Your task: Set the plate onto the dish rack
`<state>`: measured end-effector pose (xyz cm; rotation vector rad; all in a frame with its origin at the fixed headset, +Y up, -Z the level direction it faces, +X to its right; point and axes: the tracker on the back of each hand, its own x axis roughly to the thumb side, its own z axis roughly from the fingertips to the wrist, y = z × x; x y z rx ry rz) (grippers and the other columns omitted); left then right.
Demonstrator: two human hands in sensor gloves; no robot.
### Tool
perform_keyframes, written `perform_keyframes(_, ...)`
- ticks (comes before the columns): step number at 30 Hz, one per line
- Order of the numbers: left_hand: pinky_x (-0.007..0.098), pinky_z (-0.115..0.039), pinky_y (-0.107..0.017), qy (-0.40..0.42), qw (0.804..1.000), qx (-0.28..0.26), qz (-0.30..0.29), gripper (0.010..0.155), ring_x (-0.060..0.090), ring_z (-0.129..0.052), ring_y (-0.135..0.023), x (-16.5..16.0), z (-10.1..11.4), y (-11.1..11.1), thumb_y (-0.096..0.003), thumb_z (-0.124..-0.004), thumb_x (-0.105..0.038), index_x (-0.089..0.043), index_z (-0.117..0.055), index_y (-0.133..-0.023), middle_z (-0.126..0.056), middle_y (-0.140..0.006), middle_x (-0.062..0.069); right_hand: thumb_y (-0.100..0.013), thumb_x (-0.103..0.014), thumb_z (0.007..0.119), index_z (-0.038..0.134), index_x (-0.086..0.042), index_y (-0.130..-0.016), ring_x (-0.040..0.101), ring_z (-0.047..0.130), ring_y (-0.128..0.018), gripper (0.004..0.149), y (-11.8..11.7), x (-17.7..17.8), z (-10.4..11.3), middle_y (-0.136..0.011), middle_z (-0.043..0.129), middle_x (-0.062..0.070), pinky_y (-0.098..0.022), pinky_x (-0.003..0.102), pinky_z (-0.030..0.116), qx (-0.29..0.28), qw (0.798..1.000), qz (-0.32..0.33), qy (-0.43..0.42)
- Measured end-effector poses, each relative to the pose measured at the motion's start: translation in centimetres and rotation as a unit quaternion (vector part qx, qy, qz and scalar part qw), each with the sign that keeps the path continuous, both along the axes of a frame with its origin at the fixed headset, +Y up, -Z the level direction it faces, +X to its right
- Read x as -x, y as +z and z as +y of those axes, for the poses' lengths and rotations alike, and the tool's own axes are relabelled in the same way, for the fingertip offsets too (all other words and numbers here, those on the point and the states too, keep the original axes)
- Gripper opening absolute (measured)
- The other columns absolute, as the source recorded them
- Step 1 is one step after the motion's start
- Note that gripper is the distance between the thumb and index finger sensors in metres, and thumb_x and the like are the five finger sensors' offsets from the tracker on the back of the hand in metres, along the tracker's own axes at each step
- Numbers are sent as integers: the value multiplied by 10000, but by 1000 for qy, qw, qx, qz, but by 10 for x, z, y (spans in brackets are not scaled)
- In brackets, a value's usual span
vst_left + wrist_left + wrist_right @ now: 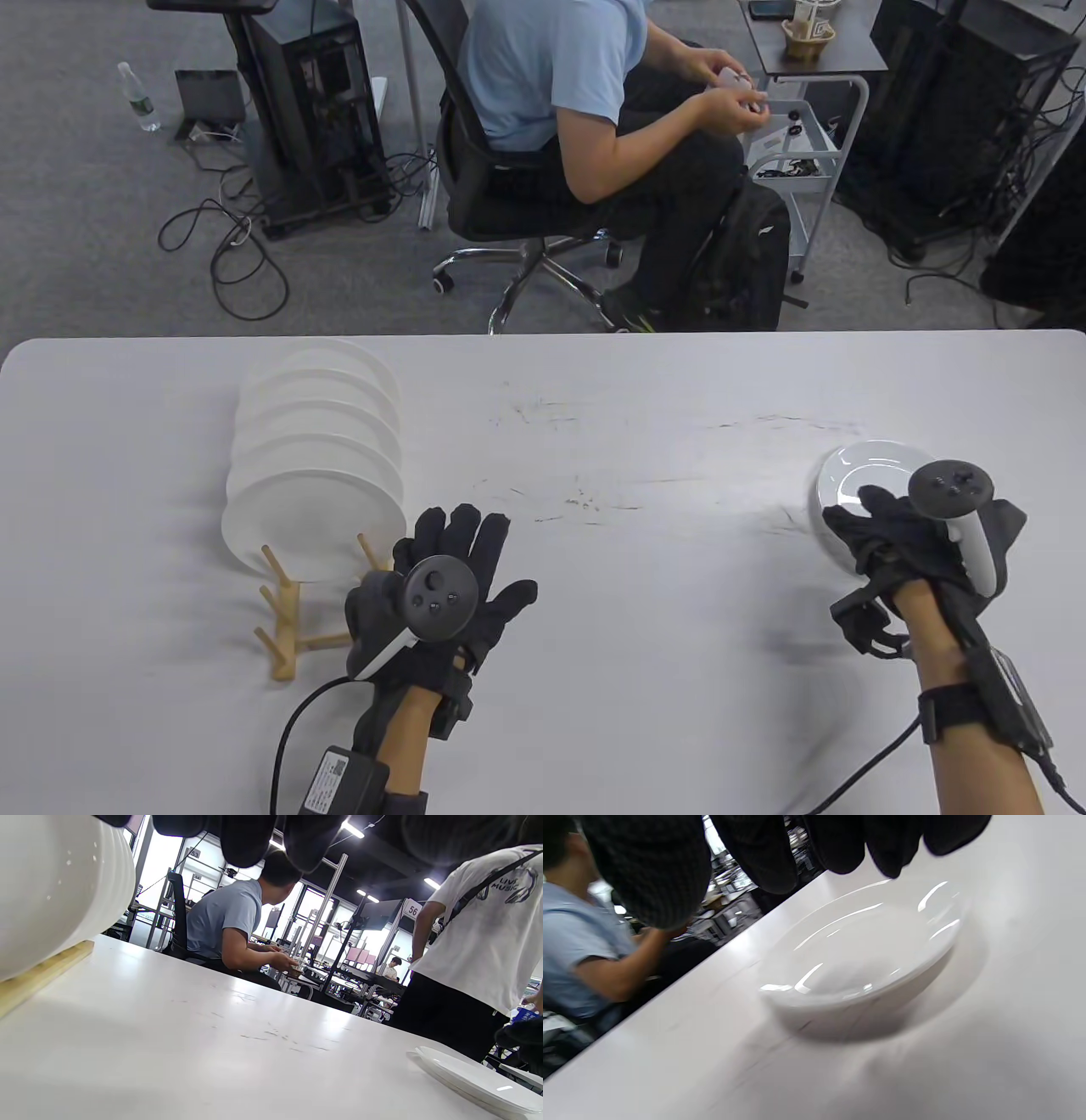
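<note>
A seated man [585,127] beyond the table [645,679], water bottle [140,98] on floor.

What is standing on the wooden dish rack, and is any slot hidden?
Several white plates stand upright in the dish rack. Its near pegs are bare. The plates cover the far slots, so those cannot be seen.

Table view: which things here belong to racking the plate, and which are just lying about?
Job:
- plate, flat on table, under right hand
- dish rack, wooden, already holding white plates
- left hand, spread beside the rack

Lying about:
- seated person
- water bottle
- floor cables
</note>
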<state>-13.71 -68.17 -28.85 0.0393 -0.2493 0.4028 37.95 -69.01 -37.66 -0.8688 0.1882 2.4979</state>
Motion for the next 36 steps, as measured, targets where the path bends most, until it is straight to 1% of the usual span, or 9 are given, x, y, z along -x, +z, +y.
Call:
perform_keyframes(5,734,-403,-728,9,1000,16,-1,822,569,-356,-1096,2,-5,-2,-456,-667,-659,-264,-492,-1154,-424,-1210,130,-464,-516,743,398,-20,-1066,463,914,-633,853,-8,-41,-29,-986,639,255,-458,530,788,64,988,-121,66)
perform_keyframes(11,732,-401,-729,6,1000,29,-4,827,570,-350,-1096,0,-8,-3,-456,-665,-661,-262,-484,-1158,-417,-1211,132,-447,-572,728,340,51,-1029,233,1036,-369,937,-13,-60,-72,-789,812,144,-247,368,895,137,973,-170,81)
perform_keyframes(13,733,-400,-729,4,999,34,-4,828,571,-348,-1096,0,-9,-3,-457,-664,-662,-264,-480,-1159,-413,-1212,130,-442,-519,757,303,49,-1018,88,1023,-253,928,-10,-67,-79,-646,825,52,-174,270,911,131,970,-190,70)
perform_keyframes(14,732,-400,-729,6,999,36,-4,829,570,-344,-1097,1,-9,-3,-455,-664,-663,-266,-479,-1159,-410,-1213,130,-451,-452,786,335,69,-1010,92,1033,-231,887,-7,-72,-81,-606,842,68,-150,269,916,77,973,-218,11)
perform_keyframes(16,732,-399,-730,10,999,39,-4,829,571,-345,-1096,2,-10,-4,-457,-663,-663,-266,-477,-1160,-409,-1213,132,-455,-349,810,422,68,-995,121,1057,-239,785,-3,-80,-83,-576,864,113,-146,284,931,51,966,-251,-44)
perform_keyframes(22,732,-399,-729,13,999,46,-6,831,573,-344,-1095,2,-10,-5,-458,-664,-662,-261,-476,-1161,-407,-1212,135,-454,-245,808,578,28,-897,159,1117,-278,569,18,-92,-68,-684,930,118,-165,285,978,9,957,-288,-34)
perform_keyframes(28,731,-401,-729,20,998,50,-14,829,574,-344,-1094,1,-11,-3,-459,-663,-661,-262,-477,-1160,-407,-1212,136,-461,-216,782,579,1,-889,229,1112,-269,520,37,-87,-23,-735,939,118,-168,330,956,-68,957,-283,-18)
perform_keyframes(31,731,-400,-729,21,998,52,-19,829,572,-345,-1095,-2,-12,-3,-459,-663,-661,-264,-474,-1161,-406,-1213,135,-472,-235,771,510,-15,-922,269,1094,-322,565,41,-72,1,-787,876,143,-214,353,942,-121,961,-248,-30)
perform_keyframes(36,730,-402,-730,29,997,60,-33,827,570,-349,-1097,-6,-14,-2,-461,-660,-662,-264,-474,-1161,-407,-1213,130,-462,-275,803,384,2,-976,328,1070,-415,718,52,-40,10,-861,749,162,-282,383,937,-201,961,-184,-45)
